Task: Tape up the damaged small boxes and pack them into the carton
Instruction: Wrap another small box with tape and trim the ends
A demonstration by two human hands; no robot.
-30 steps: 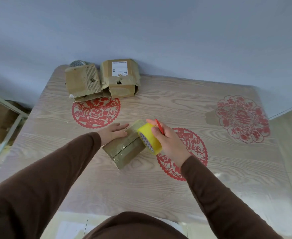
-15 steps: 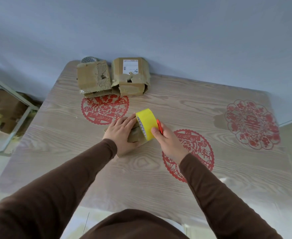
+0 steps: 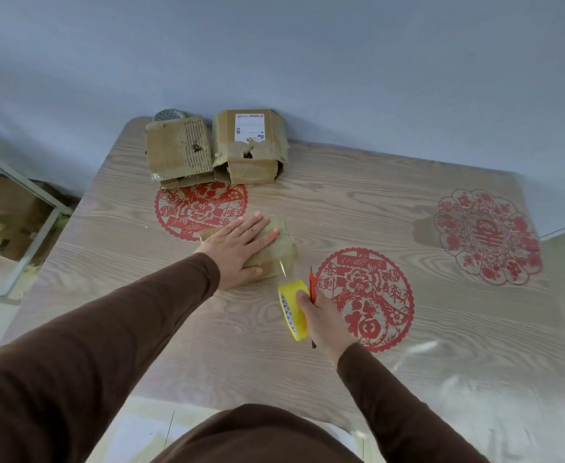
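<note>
Wood-grain table (image 3: 307,379) with red papercut decals under both hands. Beyond the left hand, at the table's far edge, two damaged cardboard boxes side by side: torn corrugated box (image 3: 177,152) on the left, labelled box (image 3: 249,145) with a hole in its top on the right, touching or nearly so. A round patterned thing (image 3: 169,114) peeks out behind the corrugated one, can't tell what.

Small box (image 3: 267,252) lies directly under the left hand (image 3: 239,248); hand flat, fingers straight and spread, pressing on the top, thumb down the near side. A clear tape strip (image 3: 282,265) runs from the box's near right corner to the roll.

Right hand (image 3: 321,320) sits near and right of the small box, not touching it, fingers curled around the yellow tape roll (image 3: 292,310), plus a red pen-like tool (image 3: 312,289) held alongside the roll, its tip pointing away.
</note>
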